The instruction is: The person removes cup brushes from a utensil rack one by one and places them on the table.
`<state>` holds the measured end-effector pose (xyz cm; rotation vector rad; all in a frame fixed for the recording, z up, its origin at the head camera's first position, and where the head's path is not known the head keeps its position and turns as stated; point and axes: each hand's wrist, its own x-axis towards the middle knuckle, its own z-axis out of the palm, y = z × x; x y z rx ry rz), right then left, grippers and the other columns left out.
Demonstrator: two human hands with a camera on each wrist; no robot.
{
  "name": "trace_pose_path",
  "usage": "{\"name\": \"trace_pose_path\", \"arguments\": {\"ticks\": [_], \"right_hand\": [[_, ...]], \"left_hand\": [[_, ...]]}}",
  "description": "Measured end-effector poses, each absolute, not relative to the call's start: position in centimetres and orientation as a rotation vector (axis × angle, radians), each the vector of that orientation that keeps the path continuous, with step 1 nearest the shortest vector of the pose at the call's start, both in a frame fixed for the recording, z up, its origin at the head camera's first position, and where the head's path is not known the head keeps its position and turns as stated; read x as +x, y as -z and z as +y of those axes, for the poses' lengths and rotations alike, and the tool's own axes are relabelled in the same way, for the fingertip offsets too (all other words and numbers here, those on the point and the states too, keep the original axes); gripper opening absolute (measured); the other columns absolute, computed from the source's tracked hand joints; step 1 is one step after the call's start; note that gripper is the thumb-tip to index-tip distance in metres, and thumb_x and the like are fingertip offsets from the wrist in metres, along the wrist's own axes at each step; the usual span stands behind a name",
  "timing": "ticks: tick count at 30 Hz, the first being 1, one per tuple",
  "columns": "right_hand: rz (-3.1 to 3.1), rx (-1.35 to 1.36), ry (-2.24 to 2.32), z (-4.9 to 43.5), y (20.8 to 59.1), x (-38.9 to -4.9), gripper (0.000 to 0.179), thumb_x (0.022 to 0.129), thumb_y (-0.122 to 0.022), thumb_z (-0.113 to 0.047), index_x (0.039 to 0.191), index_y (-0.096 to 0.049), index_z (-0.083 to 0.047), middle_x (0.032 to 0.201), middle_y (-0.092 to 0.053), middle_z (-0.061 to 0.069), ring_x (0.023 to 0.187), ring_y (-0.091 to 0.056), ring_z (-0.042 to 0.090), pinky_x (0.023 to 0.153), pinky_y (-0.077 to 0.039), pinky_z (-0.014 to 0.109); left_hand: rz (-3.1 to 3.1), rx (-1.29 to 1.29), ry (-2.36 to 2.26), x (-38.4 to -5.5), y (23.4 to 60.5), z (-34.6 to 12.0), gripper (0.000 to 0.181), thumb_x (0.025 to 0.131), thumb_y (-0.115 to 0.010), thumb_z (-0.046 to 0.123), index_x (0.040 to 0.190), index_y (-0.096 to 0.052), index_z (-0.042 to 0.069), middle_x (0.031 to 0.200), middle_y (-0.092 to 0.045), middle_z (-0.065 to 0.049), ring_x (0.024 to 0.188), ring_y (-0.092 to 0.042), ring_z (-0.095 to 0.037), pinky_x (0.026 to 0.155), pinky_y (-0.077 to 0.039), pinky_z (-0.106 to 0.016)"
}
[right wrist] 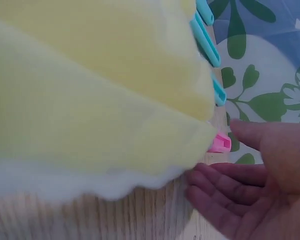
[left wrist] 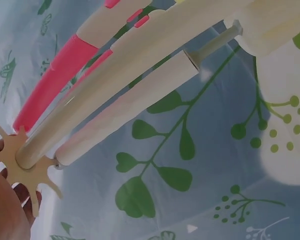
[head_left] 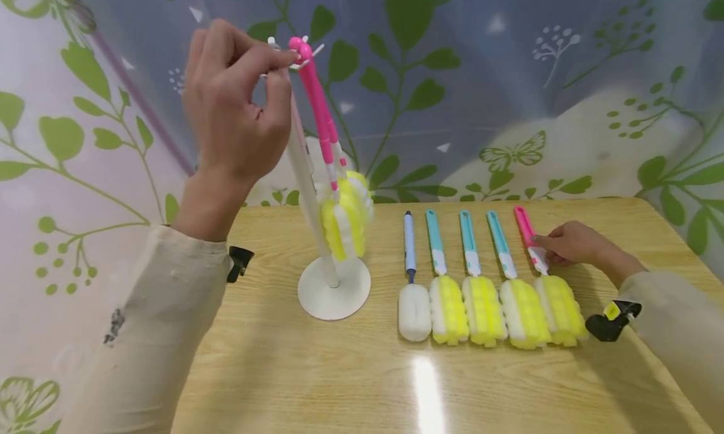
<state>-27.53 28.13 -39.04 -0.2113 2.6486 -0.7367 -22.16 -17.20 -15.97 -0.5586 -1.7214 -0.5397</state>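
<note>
My left hand (head_left: 240, 101) is raised at the top of a white stand, its curled fingers gripping the hooked top (left wrist: 15, 165); one fingertip touches the end of a hanging pink handle (head_left: 317, 107). Two pink-handled sponge bottle brushes hang from the hooks, their yellow-and-white heads (head_left: 345, 223) beside the pole. A pale-handled brush (left wrist: 135, 107) hangs there too. At the right of a row on the table lies another pink-handled sponge brush (head_left: 524, 223). My right hand (head_left: 574, 242) touches its handle. In the right wrist view, thumb and fingers stand apart either side of the pink handle end (right wrist: 221, 143).
Left of that brush lie several more: three teal-handled ones (head_left: 468, 239) with yellow-and-white heads, and a pale blue-handled one (head_left: 415, 311) with a white head. The stand's round base (head_left: 317, 302) rests on the wooden table (head_left: 317, 377). A leaf-patterned curtain (head_left: 509, 107) hangs behind.
</note>
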Motion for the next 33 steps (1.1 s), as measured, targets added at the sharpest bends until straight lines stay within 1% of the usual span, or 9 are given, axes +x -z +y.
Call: {"name": "trace_pose_path", "arguments": {"ticks": [1, 4, 7, 9, 13, 21, 26, 28, 33], "right_hand": [[2.672, -0.215, 0.735, 28.2, 38.9, -27.4, 0.054, 0.099, -0.045, -0.039, 0.095, -0.061, 0.013, 0.068, -0.061, 0.005, 0.063, -0.057, 0.019, 0.061, -0.048, 0.035], [2.752, -0.226, 0.745, 28.4, 38.5, -27.2, 0.058, 0.1, -0.041, -0.039, 0.107, -0.057, 0.016, 0.076, -0.063, 0.012, 0.069, -0.058, 0.025, 0.062, -0.046, 0.037], [2.788, -0.242, 0.799, 28.2, 38.0, -27.0, 0.062, 0.101, -0.038, -0.039, 0.118, -0.052, 0.018, 0.092, -0.066, 0.023, 0.08, -0.063, 0.033, 0.067, -0.05, 0.043], [2.811, -0.248, 0.832, 28.0, 37.6, -26.9, 0.064, 0.101, -0.036, -0.04, 0.123, -0.048, 0.019, 0.102, -0.065, 0.027, 0.088, -0.064, 0.037, 0.071, -0.051, 0.046], [2.829, -0.255, 0.91, 26.7, 37.0, -26.4, 0.066, 0.1, -0.036, -0.042, 0.128, -0.046, 0.016, 0.111, -0.062, 0.029, 0.096, -0.063, 0.039, 0.076, -0.05, 0.048], [2.871, -0.374, 1.052, 22.8, 35.3, -24.9, 0.054, 0.1, -0.04, -0.042, 0.125, -0.056, 0.003, 0.107, -0.066, 0.02, 0.095, -0.063, 0.034, 0.075, -0.05, 0.046], [2.84, -0.4, 1.167, 20.6, 34.4, -24.3, 0.055, 0.099, -0.042, -0.043, 0.127, -0.056, 0.001, 0.103, -0.066, 0.015, 0.096, -0.063, 0.033, 0.079, -0.05, 0.046], [2.823, -0.415, 1.231, 19.7, 34.2, -24.1, 0.052, 0.098, -0.043, -0.043, 0.125, -0.058, -0.001, 0.101, -0.066, 0.013, 0.094, -0.063, 0.03, 0.079, -0.051, 0.044], [2.792, -0.495, 1.371, 16.9, 33.5, -23.8, 0.046, 0.097, -0.047, -0.042, 0.121, -0.061, -0.006, 0.099, -0.066, 0.009, 0.089, -0.064, 0.021, 0.078, -0.052, 0.038]], "left_hand": [[-1.734, -0.542, 0.51, -22.0, 15.9, -17.1, 0.036, 0.082, -0.043, 0.015, 0.085, -0.078, 0.009, 0.081, -0.057, -0.014, 0.078, -0.047, -0.032, 0.071, -0.031, -0.036], [-1.775, -0.477, 0.404, -21.3, 15.6, -17.0, 0.034, 0.08, -0.045, 0.014, 0.085, -0.078, 0.012, 0.077, -0.06, -0.01, 0.07, -0.05, -0.03, 0.062, -0.031, -0.04], [-1.803, -0.452, 0.324, -20.6, 15.4, -16.9, 0.031, 0.079, -0.049, 0.017, 0.087, -0.078, 0.013, 0.076, -0.064, -0.007, 0.064, -0.052, -0.029, 0.054, -0.03, -0.04], [-1.809, -0.454, 0.28, -20.4, 15.3, -16.9, 0.029, 0.078, -0.052, 0.021, 0.087, -0.078, 0.012, 0.076, -0.065, -0.007, 0.061, -0.053, -0.029, 0.049, -0.028, -0.04], [-1.826, -0.443, 0.244, -20.2, 15.2, -16.6, 0.034, 0.081, -0.054, 0.034, 0.084, -0.077, 0.009, 0.076, -0.065, -0.009, 0.058, -0.055, -0.029, 0.046, -0.027, -0.04], [-1.803, -0.338, 0.206, -20.4, 15.5, -16.1, 0.041, 0.087, -0.059, 0.043, 0.075, -0.074, 0.007, 0.073, -0.064, -0.009, 0.053, -0.052, -0.029, 0.047, -0.027, -0.038], [-1.783, -0.32, 0.167, -20.5, 15.6, -15.7, 0.036, 0.087, -0.06, 0.035, 0.068, -0.069, 0.006, 0.073, -0.065, -0.008, 0.051, -0.05, -0.03, 0.048, -0.023, -0.036], [-1.767, -0.336, 0.159, -20.7, 15.6, -15.6, 0.032, 0.085, -0.061, 0.029, 0.065, -0.067, 0.004, 0.071, -0.064, -0.009, 0.049, -0.048, -0.03, 0.047, -0.022, -0.036], [-1.734, -0.394, 0.18, -21.0, 15.7, -15.7, 0.029, 0.082, -0.062, 0.024, 0.063, -0.066, 0.002, 0.068, -0.065, -0.01, 0.047, -0.047, -0.029, 0.047, -0.023, -0.036]]}}
